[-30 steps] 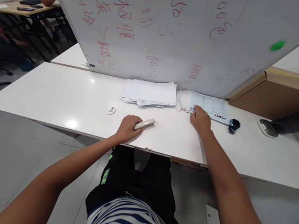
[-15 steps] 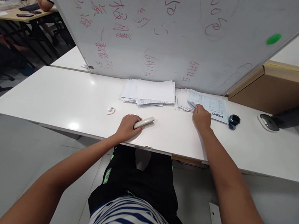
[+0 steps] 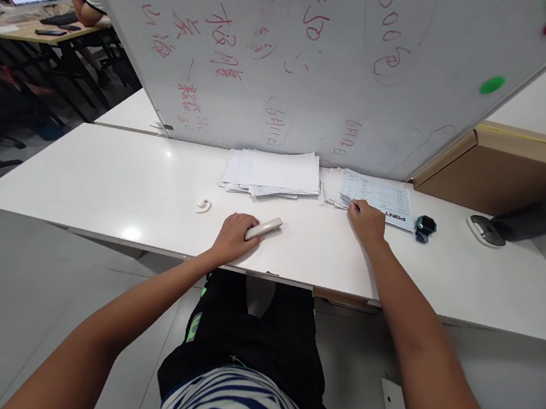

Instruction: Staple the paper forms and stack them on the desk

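My left hand (image 3: pixel 237 238) rests on the white desk near its front edge, closed around one end of a light grey stapler (image 3: pixel 266 228). The stapler's other end points right and away from me. My right hand (image 3: pixel 368 223) is closed at the near left corner of a pile of printed sheets (image 3: pixel 379 195). Its fingertips touch the paper's edge, but what lies between them is hidden. Left of that pile is a thicker stack of white paper (image 3: pixel 277 170), with several uneven sheet edges showing.
A white earpiece (image 3: pixel 204 205) lies left of my left hand. Right of the sheets are a dark smartwatch (image 3: pixel 425 228) and a computer mouse (image 3: pixel 486 230). A whiteboard (image 3: pixel 313 89) and a cardboard box (image 3: pixel 504 168) stand along the back. A person sits at another desk (image 3: pixel 19 31), far left.
The top sheet's corner, curled up under my right fingers before, now lies flatter. My right hand has shifted slightly toward me. My left hand keeps its hold on the stapler.
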### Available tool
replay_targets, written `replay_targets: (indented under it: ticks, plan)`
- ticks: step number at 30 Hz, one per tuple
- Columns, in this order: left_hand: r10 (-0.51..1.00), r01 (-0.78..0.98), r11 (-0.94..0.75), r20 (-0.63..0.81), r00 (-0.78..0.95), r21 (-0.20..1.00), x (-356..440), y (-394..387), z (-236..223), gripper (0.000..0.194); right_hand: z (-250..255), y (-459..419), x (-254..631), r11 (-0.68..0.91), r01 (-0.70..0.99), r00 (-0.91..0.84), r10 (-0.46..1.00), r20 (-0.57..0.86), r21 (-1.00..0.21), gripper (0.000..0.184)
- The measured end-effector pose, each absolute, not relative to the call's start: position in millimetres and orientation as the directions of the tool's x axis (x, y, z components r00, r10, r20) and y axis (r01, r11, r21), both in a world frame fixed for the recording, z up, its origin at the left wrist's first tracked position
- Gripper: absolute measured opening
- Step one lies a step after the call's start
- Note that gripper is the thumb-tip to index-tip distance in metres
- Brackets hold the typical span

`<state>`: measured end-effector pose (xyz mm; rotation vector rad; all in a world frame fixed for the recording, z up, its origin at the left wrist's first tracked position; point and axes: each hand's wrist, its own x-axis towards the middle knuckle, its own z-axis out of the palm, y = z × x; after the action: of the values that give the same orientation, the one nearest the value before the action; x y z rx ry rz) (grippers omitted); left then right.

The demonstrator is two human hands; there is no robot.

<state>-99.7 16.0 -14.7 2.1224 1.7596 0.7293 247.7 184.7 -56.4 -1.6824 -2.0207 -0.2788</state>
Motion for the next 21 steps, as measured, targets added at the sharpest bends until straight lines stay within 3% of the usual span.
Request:
replay_targets:
  ticks: [9, 21]
  plan:
    - [0.972, 0.817, -0.211, 0.205, 0.116, 0.537, -100.0, 14.4, -14.7, 0.019, -57.0, 184.7, 247.1, 0.179, 0.971, -0.085, 0.881, 0.466, -0.161, 0.026]
    - [0.968, 0.800, -0.204, 0.239, 0.078, 0.564, -103.0, 13.5, -18.2, 0.019, -31.0, 176.5, 235.7, 0.216, 0.975, -0.164, 0.855, 0.492, -0.049, 0.029]
